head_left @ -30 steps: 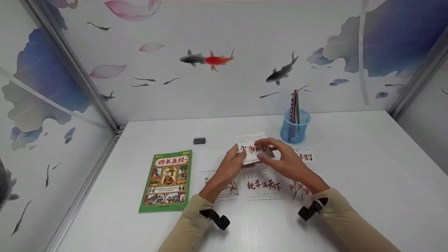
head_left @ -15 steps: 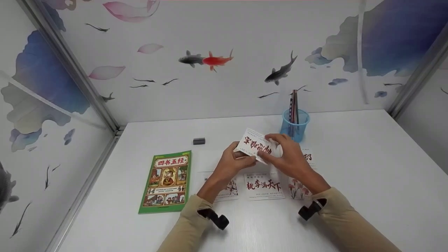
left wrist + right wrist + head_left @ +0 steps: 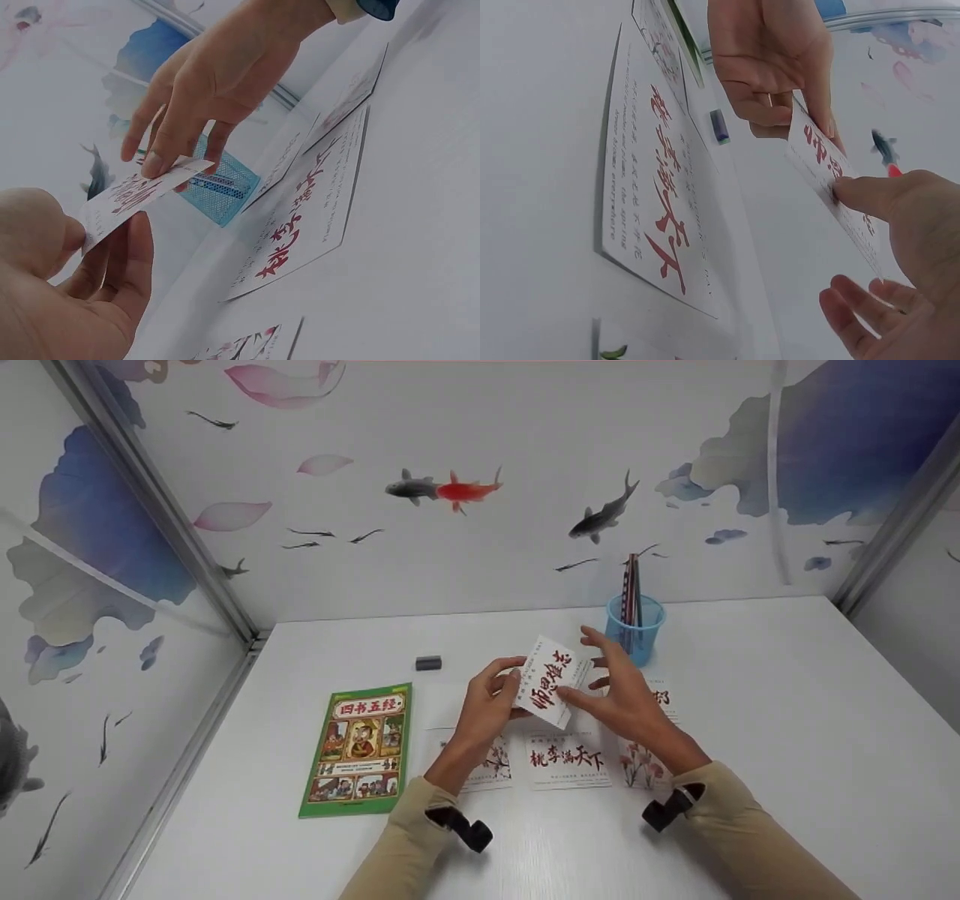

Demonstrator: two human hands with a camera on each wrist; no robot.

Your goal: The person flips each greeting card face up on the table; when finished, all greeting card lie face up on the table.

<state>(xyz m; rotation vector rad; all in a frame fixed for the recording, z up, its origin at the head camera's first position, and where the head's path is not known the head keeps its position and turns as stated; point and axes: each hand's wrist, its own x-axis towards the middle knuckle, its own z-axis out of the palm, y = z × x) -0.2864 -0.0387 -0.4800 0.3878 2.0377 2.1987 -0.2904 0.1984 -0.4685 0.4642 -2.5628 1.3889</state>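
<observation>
Between both hands, above the table, is a white card with red brush lettering, tilted. My left hand pinches its left side, thumb on the face and fingers behind. On the right, the thumb of my right hand presses on the lettering while its fingers spread around the far edge, as the right wrist view also shows. More card edges show beneath the front face. Below the hands lies a card with red lettering, between a blossom-branch card and a pink-flower card, both partly covered by the arms.
A green picture book lies at the left. Behind it is a small grey eraser. A blue mesh pen cup with several pencils stands at the back right. Another lettered card lies partly behind the right hand.
The held card has turned so its lettering, upside down before, now runs slanting upward to the right. The right hand's index finger has lifted off it. The table items stay put.
</observation>
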